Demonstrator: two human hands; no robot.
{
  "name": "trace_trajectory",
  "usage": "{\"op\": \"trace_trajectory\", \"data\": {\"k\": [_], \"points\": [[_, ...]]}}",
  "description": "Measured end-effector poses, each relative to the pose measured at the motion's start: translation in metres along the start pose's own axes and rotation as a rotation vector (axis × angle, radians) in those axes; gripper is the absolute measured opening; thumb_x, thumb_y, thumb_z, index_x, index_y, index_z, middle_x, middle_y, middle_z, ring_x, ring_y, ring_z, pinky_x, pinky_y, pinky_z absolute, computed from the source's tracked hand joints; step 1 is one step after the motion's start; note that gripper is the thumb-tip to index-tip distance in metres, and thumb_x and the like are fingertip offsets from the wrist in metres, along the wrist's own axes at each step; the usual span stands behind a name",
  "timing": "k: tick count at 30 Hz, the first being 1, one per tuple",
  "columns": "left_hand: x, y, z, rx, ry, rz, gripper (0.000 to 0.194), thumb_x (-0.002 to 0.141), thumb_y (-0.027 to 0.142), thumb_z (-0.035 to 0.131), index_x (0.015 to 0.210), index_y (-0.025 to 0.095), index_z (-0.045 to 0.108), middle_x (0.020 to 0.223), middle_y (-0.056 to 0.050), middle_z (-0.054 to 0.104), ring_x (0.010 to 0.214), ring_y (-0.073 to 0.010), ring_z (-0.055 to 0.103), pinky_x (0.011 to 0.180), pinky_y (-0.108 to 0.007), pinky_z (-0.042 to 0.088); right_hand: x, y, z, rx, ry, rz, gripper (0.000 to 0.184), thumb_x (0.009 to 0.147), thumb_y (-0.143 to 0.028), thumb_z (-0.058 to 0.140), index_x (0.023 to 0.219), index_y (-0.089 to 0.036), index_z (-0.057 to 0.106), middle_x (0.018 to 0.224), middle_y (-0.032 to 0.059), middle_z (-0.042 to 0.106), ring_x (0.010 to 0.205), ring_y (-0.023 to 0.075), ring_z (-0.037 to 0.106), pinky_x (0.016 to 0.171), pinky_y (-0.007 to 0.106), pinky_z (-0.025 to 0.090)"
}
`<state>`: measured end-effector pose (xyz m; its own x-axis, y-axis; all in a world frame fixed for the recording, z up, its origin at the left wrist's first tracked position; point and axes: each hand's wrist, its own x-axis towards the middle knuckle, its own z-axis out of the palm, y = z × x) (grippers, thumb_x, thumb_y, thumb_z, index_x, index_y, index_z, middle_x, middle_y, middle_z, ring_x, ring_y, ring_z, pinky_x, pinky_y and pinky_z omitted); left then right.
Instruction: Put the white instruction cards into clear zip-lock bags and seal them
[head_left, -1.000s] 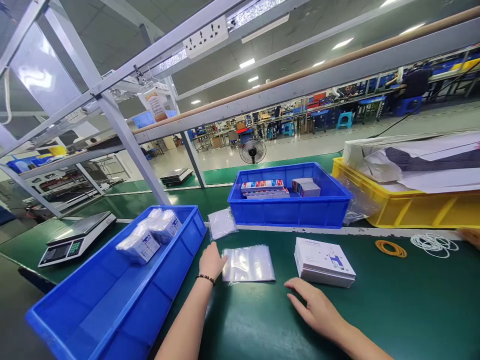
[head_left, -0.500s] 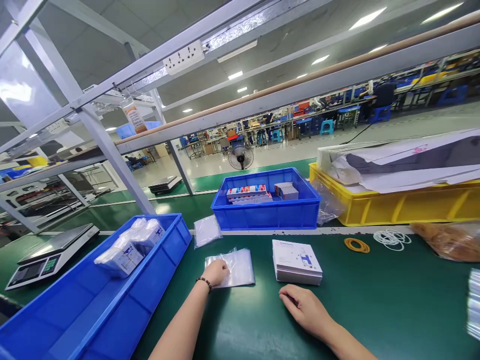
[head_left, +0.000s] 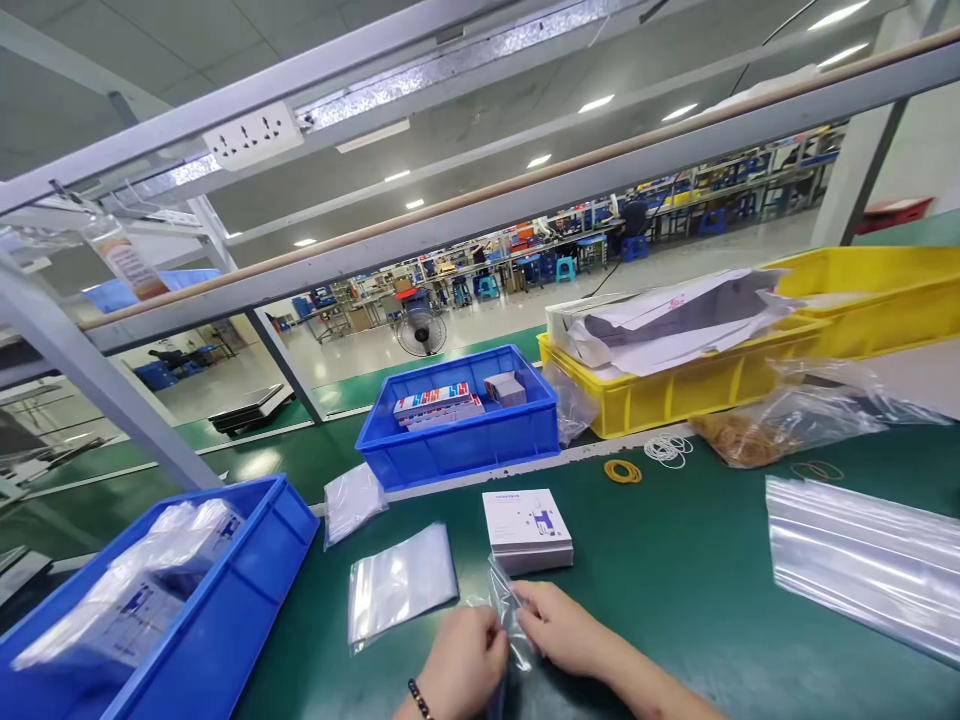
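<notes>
A clear plastic bag (head_left: 511, 622) is gripped between my two hands, low over the green table. My left hand (head_left: 466, 655), with a bead bracelet at the wrist, is closed on the bag's left side. On its right side the fingers of my right hand (head_left: 559, 625) pinch the edge. Just beyond the hands lies a stack of printed cards or booklets (head_left: 527, 520), white with a blue drawing on top. Left of it is a flat pile of clear plastic bags (head_left: 405, 585).
A blue bin (head_left: 457, 440) with small boxes stands behind. Another blue bin (head_left: 277, 545) at left holds wrapped packs (head_left: 142, 600). Yellow bins (head_left: 660, 400), rubber bands (head_left: 622, 471), white bands (head_left: 668, 450) and long plastic sleeves (head_left: 862, 560) are at right.
My left hand has moved off the bag pile, toward the right, with a clear bag. My right hand has taken hold of that bag too. The view has turned to the right.
</notes>
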<state>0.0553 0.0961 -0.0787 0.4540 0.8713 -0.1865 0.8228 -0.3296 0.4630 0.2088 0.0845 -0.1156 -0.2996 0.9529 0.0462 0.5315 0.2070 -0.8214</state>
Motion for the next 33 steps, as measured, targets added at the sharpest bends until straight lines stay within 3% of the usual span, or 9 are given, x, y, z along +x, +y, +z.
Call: {"op": "trace_trajectory", "data": {"k": [3,7,10,14,21,24,26,33], "points": [[0.012,0.005,0.004,-0.192,-0.059,-0.04,0.021,0.073,0.022,0.047,0.053,0.018,0.044,0.048,0.003,0.046,0.047,-0.0105,0.045,0.047,-0.022,0.027,-0.003,0.0,-0.004,-0.062,0.019,0.018,0.025,0.083,-0.018,0.037,0.091,-0.018,0.06,0.085,0.0048,0.067,0.077,0.0164,0.06,0.066,0.023,0.039],[0.029,0.006,0.013,-0.61,-0.157,-0.195,0.038,0.074,0.052,0.045,0.055,0.02,0.041,0.041,0.005,0.043,0.031,-0.0078,0.038,0.035,-0.019,0.022,-0.005,0.0,-0.007,-0.137,-0.002,0.031,0.027,0.082,-0.015,0.035,0.091,-0.019,0.06,0.083,0.0055,0.068,0.075,0.0175,0.061,0.067,0.024,0.038],[0.038,0.006,0.023,-0.878,-0.108,-0.253,0.048,0.063,0.066,0.048,0.057,0.018,0.046,0.041,0.004,0.045,0.028,-0.0065,0.036,0.031,-0.018,0.019,-0.006,-0.001,-0.008,-0.176,-0.028,0.022,0.027,0.082,-0.015,0.033,0.091,-0.019,0.059,0.079,0.0051,0.067,0.071,0.0173,0.061,0.064,0.024,0.038],[0.042,0.0,0.033,-1.088,-0.087,-0.263,0.054,0.055,0.069,0.053,0.06,0.015,0.05,0.043,0.002,0.049,0.028,-0.0058,0.037,0.028,-0.018,0.018,-0.007,-0.002,-0.008,-0.244,-0.049,0.001,0.029,0.085,-0.015,0.03,0.097,-0.018,0.055,0.083,0.0067,0.068,0.072,0.0188,0.062,0.063,0.025,0.039],[0.049,-0.02,0.049,-1.086,-0.16,-0.228,0.059,0.046,0.077,0.052,0.047,0.019,0.042,0.032,0.005,0.04,0.025,-0.0059,0.032,0.029,-0.019,0.02,-0.01,-0.014,-0.012,-0.266,-0.04,-0.031,0.02,0.078,-0.014,0.041,0.089,-0.021,0.057,0.076,-0.0002,0.066,0.064,0.0138,0.058,0.058,0.021,0.036],[0.048,-0.025,0.052,-1.056,-0.138,-0.143,0.059,0.05,0.076,0.053,0.046,0.018,0.043,0.032,0.005,0.038,0.028,-0.0063,0.033,0.032,-0.02,0.023,-0.009,-0.019,-0.016,-0.231,0.01,0.042,0.01,0.068,-0.021,0.058,0.078,-0.02,0.058,0.069,-0.0023,0.06,0.059,0.0112,0.05,0.054,0.019,0.032],[0.045,-0.027,0.053,-1.022,-0.109,-0.111,0.057,0.052,0.074,0.056,0.051,0.017,0.048,0.034,0.006,0.04,0.03,-0.007,0.035,0.033,-0.02,0.024,-0.008,-0.019,-0.016,-0.221,0.04,0.094,0.013,0.063,-0.025,0.065,0.07,-0.019,0.057,0.067,-0.0026,0.057,0.058,0.01,0.046,0.053,0.019,0.031],[0.033,-0.016,0.048,-0.945,-0.078,-0.066,0.058,0.057,0.075,0.051,0.048,0.018,0.044,0.036,0.005,0.041,0.032,-0.0063,0.034,0.036,-0.02,0.025,-0.006,-0.012,-0.012,-0.234,0.043,0.113,0.019,0.069,-0.012,0.049,0.052,-0.018,0.042,0.053,-0.0059,0.042,0.05,0.0067,0.036,0.049,0.018,0.026]]}}
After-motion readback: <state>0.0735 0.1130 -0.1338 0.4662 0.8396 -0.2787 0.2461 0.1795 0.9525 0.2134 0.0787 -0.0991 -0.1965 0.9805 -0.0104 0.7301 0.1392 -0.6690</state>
